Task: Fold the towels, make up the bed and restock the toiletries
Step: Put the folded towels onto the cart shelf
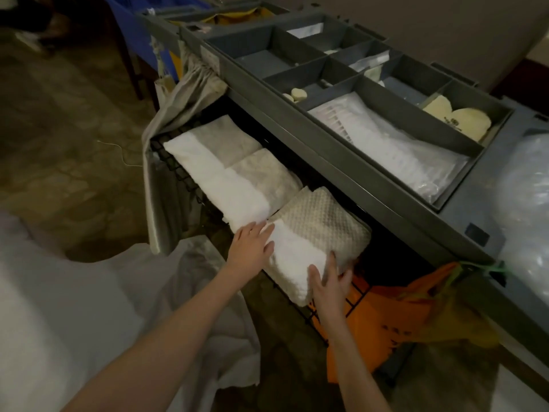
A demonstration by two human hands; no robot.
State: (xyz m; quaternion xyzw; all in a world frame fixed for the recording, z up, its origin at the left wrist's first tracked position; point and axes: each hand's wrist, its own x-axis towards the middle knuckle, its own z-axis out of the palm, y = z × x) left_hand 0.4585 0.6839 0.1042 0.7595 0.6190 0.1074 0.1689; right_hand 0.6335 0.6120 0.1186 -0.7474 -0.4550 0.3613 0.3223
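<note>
A folded white towel with a waffle weave (pixel 315 233) lies on the wire shelf (pixel 175 171) of a grey housekeeping cart (pixel 326 162). My left hand (pixel 252 245) rests flat on its left edge, fingers straight. At its front right corner my right hand (pixel 328 281) grips the towel, thumb on top and fingers curled round the edge. Two more folded white towels (pixel 228 162) lie side by side further left on the same shelf. The cart's top tray (pixel 371 84) has several compartments holding small toiletries and plastic-wrapped packets (pixel 395 147).
An orange bag (pixel 395 319) hangs from the cart below my right hand. White bed linen (pixel 59 316) is heaped on the floor at lower left. A grey curtain (pixel 184 93) hangs at the cart's left end. A clear plastic bundle (pixel 525 203) sits at right.
</note>
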